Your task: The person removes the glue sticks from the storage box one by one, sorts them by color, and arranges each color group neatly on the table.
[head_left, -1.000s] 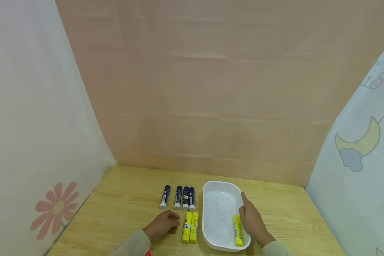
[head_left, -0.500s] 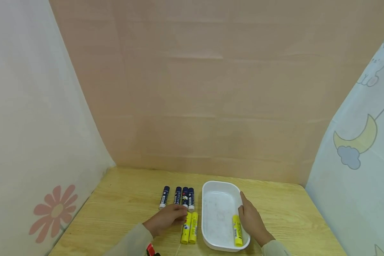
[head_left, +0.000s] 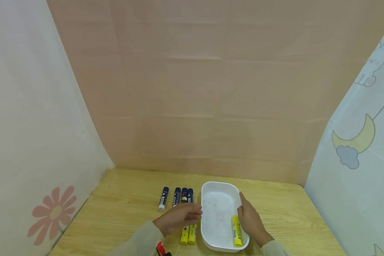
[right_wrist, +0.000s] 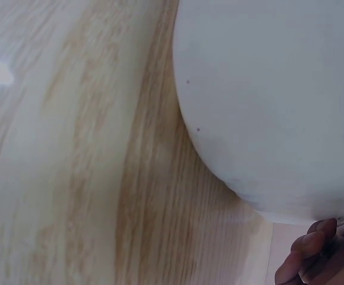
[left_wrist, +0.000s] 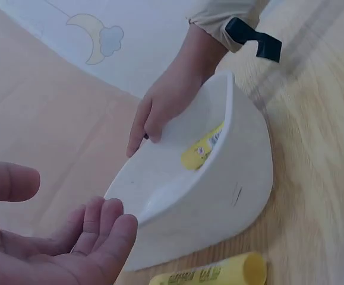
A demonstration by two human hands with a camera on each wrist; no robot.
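A white rectangular tray stands on the table with one yellow glue stick lying inside near its right wall. My right hand grips the tray's right rim, thumb over the inside and fingers against the outer wall. At the left rim is my left hand, its fingertips right by the edge. In the left wrist view the left hand's thumb and fingers are apart with nothing between them. Beneath that hand lie two yellow glue sticks, their upper parts hidden.
Several dark blue glue sticks with white ends, one of them this leftmost stick, lie behind the left hand. The wooden table meets a tan backdrop at the back, with white patterned cloths on both sides.
My left hand has moved right, from beside the two yellow glue sticks, across them to the tray's left rim. The right hand has kept its hold on the tray.
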